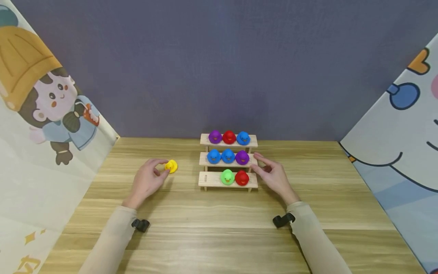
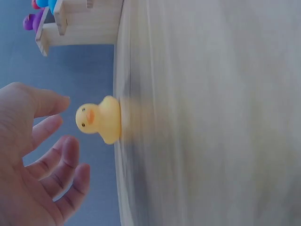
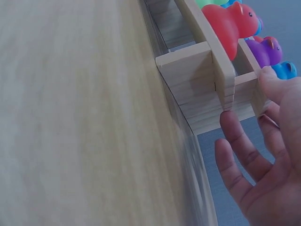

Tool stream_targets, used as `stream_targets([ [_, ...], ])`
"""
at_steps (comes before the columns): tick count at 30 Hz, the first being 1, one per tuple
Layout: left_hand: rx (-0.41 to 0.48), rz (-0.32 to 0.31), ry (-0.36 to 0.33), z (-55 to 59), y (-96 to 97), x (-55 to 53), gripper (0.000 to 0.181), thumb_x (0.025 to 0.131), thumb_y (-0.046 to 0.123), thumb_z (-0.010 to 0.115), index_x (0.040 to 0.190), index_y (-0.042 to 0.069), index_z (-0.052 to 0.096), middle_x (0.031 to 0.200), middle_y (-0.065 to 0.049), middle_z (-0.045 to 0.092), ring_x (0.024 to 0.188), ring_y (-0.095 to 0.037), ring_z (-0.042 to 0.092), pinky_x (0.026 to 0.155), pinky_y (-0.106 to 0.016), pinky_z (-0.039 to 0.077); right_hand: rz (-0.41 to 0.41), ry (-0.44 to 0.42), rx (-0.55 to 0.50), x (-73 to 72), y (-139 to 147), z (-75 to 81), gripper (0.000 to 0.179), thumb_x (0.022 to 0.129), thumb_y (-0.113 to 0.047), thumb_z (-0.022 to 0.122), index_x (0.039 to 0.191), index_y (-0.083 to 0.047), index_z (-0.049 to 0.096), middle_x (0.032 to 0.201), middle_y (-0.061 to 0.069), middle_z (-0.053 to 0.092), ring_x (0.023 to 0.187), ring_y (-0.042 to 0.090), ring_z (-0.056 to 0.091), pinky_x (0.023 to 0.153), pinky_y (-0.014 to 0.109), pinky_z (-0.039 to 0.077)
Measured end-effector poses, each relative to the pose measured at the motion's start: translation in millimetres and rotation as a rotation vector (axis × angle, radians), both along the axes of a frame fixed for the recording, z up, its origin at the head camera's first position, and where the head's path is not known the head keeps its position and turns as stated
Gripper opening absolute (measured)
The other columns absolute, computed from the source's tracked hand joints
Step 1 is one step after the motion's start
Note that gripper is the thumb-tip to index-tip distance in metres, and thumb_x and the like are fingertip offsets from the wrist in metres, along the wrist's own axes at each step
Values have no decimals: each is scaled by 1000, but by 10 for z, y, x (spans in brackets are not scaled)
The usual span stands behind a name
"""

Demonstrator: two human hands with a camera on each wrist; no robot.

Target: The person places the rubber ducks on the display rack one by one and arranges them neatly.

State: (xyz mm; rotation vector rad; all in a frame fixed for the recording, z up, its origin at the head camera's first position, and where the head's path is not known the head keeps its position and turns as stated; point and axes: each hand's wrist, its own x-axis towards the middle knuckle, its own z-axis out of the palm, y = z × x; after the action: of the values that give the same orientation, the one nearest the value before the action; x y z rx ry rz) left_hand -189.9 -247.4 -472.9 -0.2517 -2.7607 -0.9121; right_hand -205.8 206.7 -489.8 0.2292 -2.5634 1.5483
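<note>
A yellow rubber duck point(image 1: 172, 166) stands upright on the wooden table, left of a three-tier wooden stand point(image 1: 211, 185). Beside the duck is my left hand point(image 1: 149, 179), its thumb and index finger spread on either side. The left wrist view shows a gap between those fingertips and the duck point(image 2: 109, 120). My right hand point(image 1: 273, 177) is at the stand's right end. Its thumb and index finger pinch the end of the middle shelf point(image 3: 257, 100), and another fingertip is right at the end of the bottom shelf.
Purple, red and blue ducks point(image 1: 243, 138) line the top shelf. On the middle one sit two blue ducks point(image 1: 214, 156) and a purple duck point(image 1: 242, 157). The bottom shelf bears a green duck point(image 1: 227, 177) and a red duck point(image 1: 242, 177). A grey-blue partition point(image 1: 219, 68) rises behind.
</note>
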Motion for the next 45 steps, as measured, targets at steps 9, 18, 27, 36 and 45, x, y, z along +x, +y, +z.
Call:
stream_targets([
  [9,-24,-62,-42,-41,-79,-87,44,96,18,76,138,7,69,137,-21,66,80,-19,66,71,-34,51,0,6,-5,6,0,7,52,98,-36,79,144,-14,68,150,4,65,83,30,73,65,20,55],
  [18,-37,-99,-42,-59,-98,-126,42,96,13,75,138,6,69,136,-22,68,78,-17,65,70,-34,51,11,-8,-6,19,9,-6,52,99,-36,77,146,-15,66,152,4,64,84,31,73,66,20,54],
  [27,-36,-109,-76,-47,-86,-138,41,97,13,74,137,6,69,132,-19,71,81,-17,65,72,-34,51,8,-6,-3,3,6,-9,53,99,-38,78,146,-16,67,152,3,64,84,31,73,67,20,54],
  [36,-43,-84,-125,-14,-58,-123,40,97,15,74,136,9,67,106,-13,76,78,-17,66,68,-32,50,-3,-11,4,-6,1,2,53,99,-38,78,146,-16,66,152,3,64,82,22,71,67,21,55],
  [45,-42,-86,-133,-22,-60,-125,41,97,18,75,136,10,68,105,-12,76,77,-16,64,69,-33,50,4,-15,-10,5,-5,15,53,99,-37,78,146,-16,67,152,3,63,83,29,71,67,20,54],
])
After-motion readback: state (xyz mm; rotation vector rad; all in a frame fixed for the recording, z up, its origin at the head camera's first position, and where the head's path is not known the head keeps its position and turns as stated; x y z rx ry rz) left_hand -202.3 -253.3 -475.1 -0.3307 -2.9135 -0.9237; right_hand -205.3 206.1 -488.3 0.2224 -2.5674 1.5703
